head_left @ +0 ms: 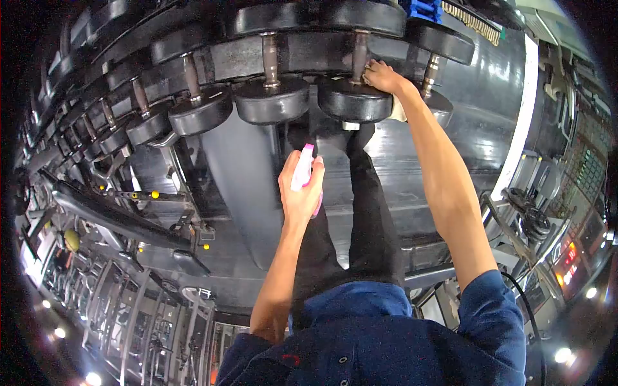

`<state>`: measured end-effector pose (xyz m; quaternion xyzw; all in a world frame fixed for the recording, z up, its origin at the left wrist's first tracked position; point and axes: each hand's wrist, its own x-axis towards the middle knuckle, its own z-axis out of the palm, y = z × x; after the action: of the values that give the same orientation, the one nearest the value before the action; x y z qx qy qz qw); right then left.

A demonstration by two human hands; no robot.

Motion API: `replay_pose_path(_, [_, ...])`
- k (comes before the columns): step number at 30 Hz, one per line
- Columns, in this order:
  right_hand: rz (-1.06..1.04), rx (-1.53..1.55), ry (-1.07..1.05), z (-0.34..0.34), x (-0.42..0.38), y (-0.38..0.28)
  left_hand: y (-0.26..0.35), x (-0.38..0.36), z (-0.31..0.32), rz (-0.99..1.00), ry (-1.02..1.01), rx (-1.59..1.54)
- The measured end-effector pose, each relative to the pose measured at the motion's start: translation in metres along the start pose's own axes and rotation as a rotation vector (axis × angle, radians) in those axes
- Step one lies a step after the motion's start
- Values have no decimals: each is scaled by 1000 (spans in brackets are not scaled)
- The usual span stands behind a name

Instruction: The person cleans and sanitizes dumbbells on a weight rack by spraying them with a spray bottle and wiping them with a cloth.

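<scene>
My left hand [297, 193] is closed around a spray bottle [302, 168] with a white and pink head, held in front of my legs. My right hand [384, 78] reaches forward between two black dumbbells, its fingers bent next to the metal handle of one dumbbell [355, 101]. A pale cloth [399, 110] shows below that hand, bunched against the dumbbell's round end; most of it is hidden by the hand and wrist. To the right of the hand lies another dumbbell [443, 44], partly covered by my forearm.
A row of black dumbbells, among them one dumbbell [271, 100], curves away to the left on a dark rack. A blue object [425, 9] and a coiled spring-like item [473, 24] lie at the top right. Behind me stand a padded bench [109, 215] and gym frames.
</scene>
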<state>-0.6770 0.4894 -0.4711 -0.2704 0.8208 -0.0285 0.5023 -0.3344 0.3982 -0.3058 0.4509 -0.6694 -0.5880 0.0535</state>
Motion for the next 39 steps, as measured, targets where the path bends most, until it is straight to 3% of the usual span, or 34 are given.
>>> replay_pose_path(3, [-98, -4, 279, 32, 16, 14, 5, -1, -3, 35, -18, 71])
replay_pose_path(5, [-212, 10, 235, 29, 12, 28, 12, -2, -1, 35, 14, 38])
replay_pose_path(7, [-160, 99, 285, 3, -55, -13, 17, -4, -4, 12, 25, 42])
replay_pose_path(11, [-359, -6, 609, 11, -123, -60, 17, -10, -4, -15, 17, -17])
replay_pose_path(14, [-504, -72, 663, 15, -131, -90, 14, -14, -2, 0, 14, -32])
replay_pose_path(17, [-680, -114, 523, 20, -89, -95, 8, -14, 0, -10, -4, -26])
replay_pose_path(21, [-548, -164, 182, 19, -13, -109, 9, -15, -1, -55, -16, -5])
replay_pose_path(25, [-379, -31, 87, 29, 42, -111, 10, -12, -10, 58, 10, 111])
replay_pose_path(28, [-304, -147, -43, 32, 62, -114, 20, -14, -20, -80, 23, 45])
replay_pose_path(31, [-137, -172, 141, 35, 14, -132, 28, -17, -27, -146, 60, -42])
replay_pose_path(35, [-190, -204, 259, 13, -67, -126, 5, -27, -35, -20, 44, 52])
replay_pose_path(37, [-200, -56, 409, 10, -133, -119, 2, -33, -37, -44, 20, 22])
replay_pose_path(39, [-344, 154, 601, 14, -176, -101, 1, -38, -37, -38, -2, 0])
